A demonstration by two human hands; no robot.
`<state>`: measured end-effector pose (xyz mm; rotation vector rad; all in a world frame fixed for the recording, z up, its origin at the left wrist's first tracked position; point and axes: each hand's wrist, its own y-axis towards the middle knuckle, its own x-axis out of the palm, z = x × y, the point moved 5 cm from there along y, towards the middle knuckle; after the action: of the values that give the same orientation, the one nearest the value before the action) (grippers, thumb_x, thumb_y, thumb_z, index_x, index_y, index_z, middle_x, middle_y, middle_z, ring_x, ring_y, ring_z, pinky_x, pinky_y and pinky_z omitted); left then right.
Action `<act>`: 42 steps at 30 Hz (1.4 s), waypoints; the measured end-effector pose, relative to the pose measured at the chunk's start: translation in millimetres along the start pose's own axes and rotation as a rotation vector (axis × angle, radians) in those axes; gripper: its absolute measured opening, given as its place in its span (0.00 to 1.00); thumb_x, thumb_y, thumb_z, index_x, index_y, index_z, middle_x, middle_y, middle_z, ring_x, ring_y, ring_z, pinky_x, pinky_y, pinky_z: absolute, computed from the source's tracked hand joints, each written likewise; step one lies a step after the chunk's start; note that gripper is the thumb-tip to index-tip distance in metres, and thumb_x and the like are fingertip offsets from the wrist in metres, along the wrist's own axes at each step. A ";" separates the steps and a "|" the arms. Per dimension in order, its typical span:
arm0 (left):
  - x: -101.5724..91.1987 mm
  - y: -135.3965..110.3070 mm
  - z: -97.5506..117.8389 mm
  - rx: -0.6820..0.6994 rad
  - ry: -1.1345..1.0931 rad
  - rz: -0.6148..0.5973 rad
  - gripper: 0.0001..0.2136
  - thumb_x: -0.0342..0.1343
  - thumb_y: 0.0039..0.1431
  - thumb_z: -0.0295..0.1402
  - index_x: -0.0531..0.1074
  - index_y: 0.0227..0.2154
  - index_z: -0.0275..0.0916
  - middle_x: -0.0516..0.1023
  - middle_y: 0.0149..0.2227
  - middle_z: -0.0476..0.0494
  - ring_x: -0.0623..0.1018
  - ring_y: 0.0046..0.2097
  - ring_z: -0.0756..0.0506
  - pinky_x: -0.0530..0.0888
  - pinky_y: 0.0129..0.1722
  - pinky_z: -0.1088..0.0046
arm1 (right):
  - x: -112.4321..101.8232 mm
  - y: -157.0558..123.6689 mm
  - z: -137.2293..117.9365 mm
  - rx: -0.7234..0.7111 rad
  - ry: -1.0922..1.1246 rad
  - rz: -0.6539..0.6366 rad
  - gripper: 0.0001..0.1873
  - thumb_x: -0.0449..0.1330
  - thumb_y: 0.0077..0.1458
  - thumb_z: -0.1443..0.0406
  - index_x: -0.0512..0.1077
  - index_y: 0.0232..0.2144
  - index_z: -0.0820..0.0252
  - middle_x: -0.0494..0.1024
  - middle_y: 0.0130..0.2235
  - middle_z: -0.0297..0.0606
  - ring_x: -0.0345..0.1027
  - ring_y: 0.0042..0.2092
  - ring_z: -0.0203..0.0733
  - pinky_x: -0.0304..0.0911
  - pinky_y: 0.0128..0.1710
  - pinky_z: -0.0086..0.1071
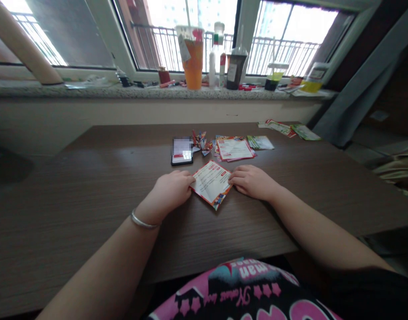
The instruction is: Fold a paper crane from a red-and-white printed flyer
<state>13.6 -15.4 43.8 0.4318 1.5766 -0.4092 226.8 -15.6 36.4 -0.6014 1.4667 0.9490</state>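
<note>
A folded printed paper (212, 182) with red edges lies flat on the brown wooden table (90, 186), turned like a diamond. My left hand (170, 190), a silver bracelet on its wrist, presses its curled fingers on the paper's left corner. My right hand (252, 181) pinches the paper's right corner, fingers closed. Both hands rest on the table.
Behind the paper lie a phone (182, 152), a small folded paper crane (200, 141), a stack of printed sheets (234, 149) and more leaflets (260, 142) to the right. The windowsill (90, 91) holds an orange cup (193, 58), bottles and clutter.
</note>
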 end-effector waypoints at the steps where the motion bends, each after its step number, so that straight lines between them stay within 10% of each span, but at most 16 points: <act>1: 0.0 -0.1 -0.4 -0.016 0.000 -0.009 0.14 0.47 0.57 0.30 0.75 0.40 0.44 0.76 0.43 0.43 0.75 0.45 0.42 0.72 0.43 0.67 | 0.4 0.1 0.2 0.006 -0.005 0.001 0.14 0.50 0.61 0.66 0.76 0.39 0.59 0.79 0.41 0.43 0.67 0.46 0.45 0.61 0.47 0.39; 24: 2.5 11.4 -1.3 -0.239 -0.067 0.194 0.16 0.45 0.63 0.45 0.72 0.37 0.40 0.78 0.36 0.42 0.76 0.39 0.42 0.70 0.34 0.69 | 10.2 -3.1 23.4 0.593 0.146 0.041 0.11 0.52 0.58 0.63 0.70 0.41 0.56 0.79 0.37 0.37 0.71 0.39 0.42 0.59 0.36 0.31; 42: 16.0 18.1 -0.3 -0.317 0.006 0.087 0.13 0.44 0.64 0.39 0.69 0.42 0.39 0.77 0.39 0.39 0.78 0.40 0.40 0.73 0.37 0.67 | 19.6 4.0 26.3 0.674 0.070 -0.016 0.14 0.52 0.59 0.62 0.69 0.46 0.56 0.74 0.48 0.40 0.70 0.47 0.45 0.63 0.42 0.33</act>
<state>21.9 0.7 27.9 0.2555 1.5888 -0.0875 235.3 11.6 19.7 -0.1474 1.7171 0.3738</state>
